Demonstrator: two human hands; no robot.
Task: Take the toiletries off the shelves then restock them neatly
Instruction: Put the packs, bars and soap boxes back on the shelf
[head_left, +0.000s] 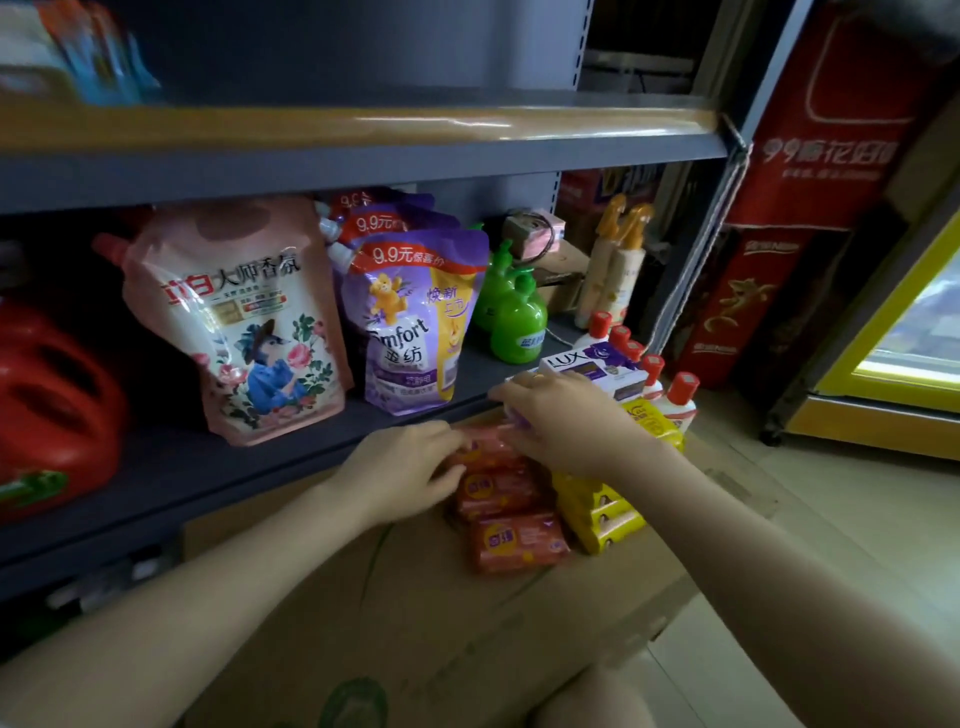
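Red-orange soap bars (514, 540) lie stacked on a cardboard box (415, 623) in front of the shelf. My left hand (410, 467) touches the left side of the top bars, fingers loosely curled against them. My right hand (561, 421) grips a small purple-and-white packet over the far end of the same stack. Yellow soap bars (602, 514) sit to the right, with LUX soap boxes (592, 369) and white red-capped bottles (675, 400) behind. On the grey shelf (260, 457) stand a pink refill pouch (244, 322), purple Comfort pouches (410, 322) and green bottles (514, 322).
A red detergent jug (52, 405) fills the shelf's left end. Cream spray bottles (613, 270) and clutter stand at the back right. Red cartons (779, 249) and a yellow-framed cooler (904, 332) are to the right. An upper shelf (363, 135) overhangs.
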